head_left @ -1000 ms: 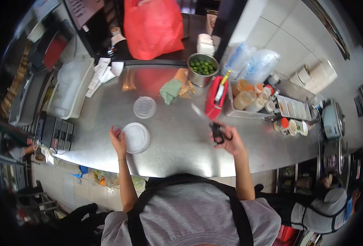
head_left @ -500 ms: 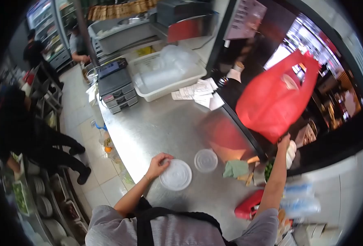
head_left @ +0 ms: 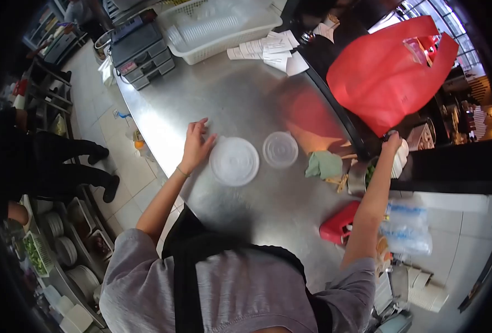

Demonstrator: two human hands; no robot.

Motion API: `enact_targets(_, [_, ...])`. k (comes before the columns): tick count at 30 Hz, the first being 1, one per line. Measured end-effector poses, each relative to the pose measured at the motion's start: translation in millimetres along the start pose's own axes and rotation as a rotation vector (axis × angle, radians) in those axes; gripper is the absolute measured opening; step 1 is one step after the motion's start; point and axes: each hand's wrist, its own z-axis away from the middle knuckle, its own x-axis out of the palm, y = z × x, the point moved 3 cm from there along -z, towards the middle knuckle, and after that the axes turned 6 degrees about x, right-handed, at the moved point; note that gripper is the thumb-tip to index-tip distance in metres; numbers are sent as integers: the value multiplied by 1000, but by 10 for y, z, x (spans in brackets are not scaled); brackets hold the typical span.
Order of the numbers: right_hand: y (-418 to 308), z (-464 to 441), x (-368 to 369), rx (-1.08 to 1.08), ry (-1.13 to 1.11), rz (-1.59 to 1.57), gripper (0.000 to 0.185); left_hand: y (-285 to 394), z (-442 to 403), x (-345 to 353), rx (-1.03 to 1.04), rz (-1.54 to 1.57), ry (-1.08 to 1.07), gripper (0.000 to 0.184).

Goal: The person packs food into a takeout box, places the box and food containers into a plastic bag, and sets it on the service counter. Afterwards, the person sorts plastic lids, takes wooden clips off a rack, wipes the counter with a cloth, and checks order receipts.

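Note:
My left hand is open over the steel counter, its fingers apart, just left of a large white round lidded container. A smaller clear round lid or tub lies to the right of that container. My right hand reaches across the far ledge, closed on the black scissors, which are mostly hidden. It is beside the bottom of a large red bag and above a stack of white cups.
A green cloth, a metal pot and a red holder stand near my right arm. Paper slips and a white basket lie at the back. A person in black stands at the left.
The view has turned left. My right hand has moved with the scissors from above the counter to the red bag. My left hand has come off the container's edge, fingers spread.

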Motion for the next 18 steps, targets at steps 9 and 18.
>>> enact_targets(9, [-276,4062,571,-149,-905,39,22,480,-1138,-514,511,-94,27,34])
enact_targets(18, [161,5462,588,-271,-765,487,25,69,-4397,-792,712,-754,-99,34])
